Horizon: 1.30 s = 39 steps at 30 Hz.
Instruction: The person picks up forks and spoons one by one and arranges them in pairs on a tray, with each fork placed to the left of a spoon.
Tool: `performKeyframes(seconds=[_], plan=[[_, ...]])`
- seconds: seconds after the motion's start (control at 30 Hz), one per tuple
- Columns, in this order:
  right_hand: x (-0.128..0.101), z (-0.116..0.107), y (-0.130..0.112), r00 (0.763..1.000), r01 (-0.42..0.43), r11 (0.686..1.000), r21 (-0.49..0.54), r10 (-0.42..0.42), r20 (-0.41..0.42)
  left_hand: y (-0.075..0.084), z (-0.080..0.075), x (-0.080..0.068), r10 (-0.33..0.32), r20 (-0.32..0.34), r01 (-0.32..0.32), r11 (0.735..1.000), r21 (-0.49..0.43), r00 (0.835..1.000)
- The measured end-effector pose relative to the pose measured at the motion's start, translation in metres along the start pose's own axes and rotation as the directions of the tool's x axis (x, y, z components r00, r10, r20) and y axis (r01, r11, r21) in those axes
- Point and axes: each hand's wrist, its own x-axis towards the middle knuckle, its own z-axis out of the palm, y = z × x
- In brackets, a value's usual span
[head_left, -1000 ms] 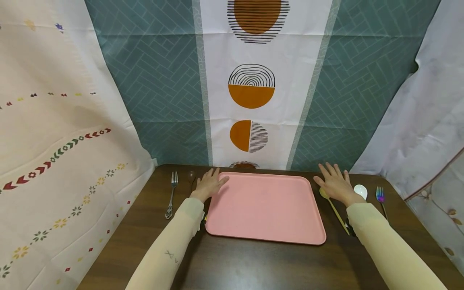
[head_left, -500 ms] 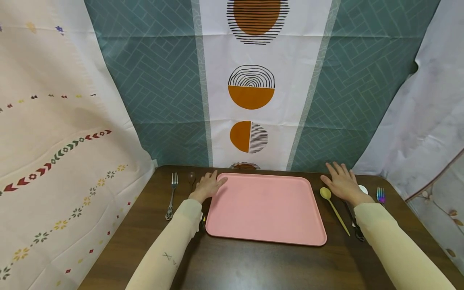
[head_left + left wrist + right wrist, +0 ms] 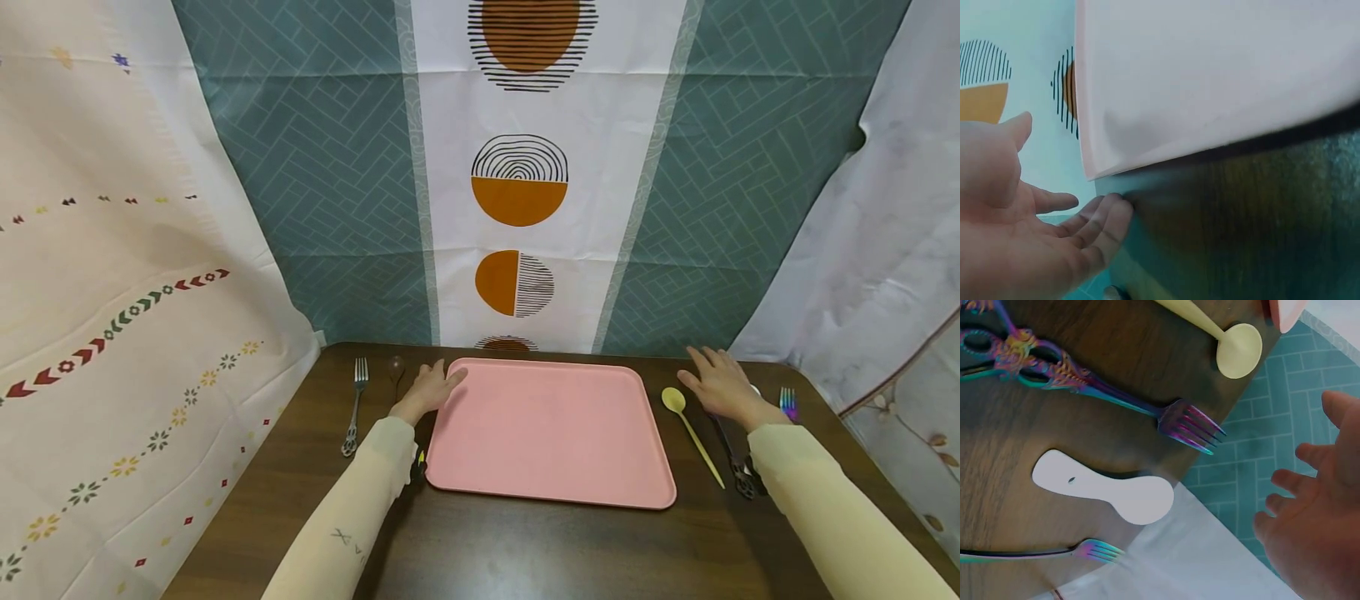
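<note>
My left hand [image 3: 426, 392] hovers at the far left corner of a pink tray [image 3: 551, 433], fingers loosely bent and holding nothing. A small dark spoon [image 3: 397, 369] lies just left of it, its handle partly hidden by the hand. Beyond that is a silver fork [image 3: 355, 408] with an ornate handle. On the right, my right hand [image 3: 722, 392] is spread over the cutlery with nothing in it. Below it in the right wrist view are an ornate rainbow fork [image 3: 1110, 394], a white short-handled spoon [image 3: 1104, 487] and a slim rainbow fork [image 3: 1097, 550]. A gold spoon [image 3: 690, 429] lies nearer the tray.
Dark wooden table [image 3: 540, 550] under everything. A patterned green and white cloth [image 3: 517, 200] hangs along its back edge. Pale cloths hang at the left [image 3: 135, 333] and right [image 3: 885, 250] sides.
My right hand has moved right and slightly back toward me, uncovering the gold spoon and partly covering the white one. The left hand has shifted slightly toward me. Cutlery and tray stay put.
</note>
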Motion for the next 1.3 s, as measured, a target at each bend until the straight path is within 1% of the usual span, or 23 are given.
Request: performKeyframes(seconds=[0.07, 0.13, 0.27, 0.47, 0.7, 0.97, 1.17, 1.3], plan=[[-0.003, -0.002, 0.000, 1.000, 0.000, 1.000, 0.005, 0.000, -0.013, 0.000, 0.000, 0.000, 0.002, 0.012, -0.002, 1.000, -0.011, 1.000], [-0.007, -0.004, -0.002, 1.000, -0.014, 1.000, 0.015, 0.014, -0.008, 0.000, 0.001, -0.001, 0.005, 0.021, -0.004, 1.000, -0.018, 1.000], [-0.012, -0.013, -0.007, 0.998, -0.058, 0.998, 0.026, 0.057, 0.018, -0.001, 0.003, -0.002, 0.006, 0.022, -0.005, 1.000, -0.021, 1.000], [-0.019, -0.025, -0.011, 0.991, -0.107, 0.994, -0.019, 0.108, 0.076, -0.007, 0.007, -0.001, 0.001, 0.005, -0.001, 0.999, -0.043, 1.000], [-0.023, -0.028, -0.007, 0.988, -0.131, 0.991, -0.037, 0.134, 0.080, -0.013, 0.007, 0.000, 0.022, -0.019, -0.023, 0.998, -0.064, 1.000], [-0.026, -0.026, -0.002, 0.987, -0.119, 0.992, -0.031, 0.122, 0.107, -0.018, 0.008, 0.001, 0.053, -0.028, -0.054, 0.998, -0.040, 0.998], [-0.026, -0.023, 0.002, 0.992, -0.081, 0.996, -0.046, 0.085, 0.093, -0.020, 0.007, 0.003, 0.084, -0.037, -0.085, 0.996, -0.008, 0.996], [-0.028, -0.019, 0.002, 0.992, -0.082, 0.996, -0.042, 0.085, 0.090, -0.021, 0.006, 0.004, 0.095, -0.046, -0.094, 0.995, 0.013, 0.994]])
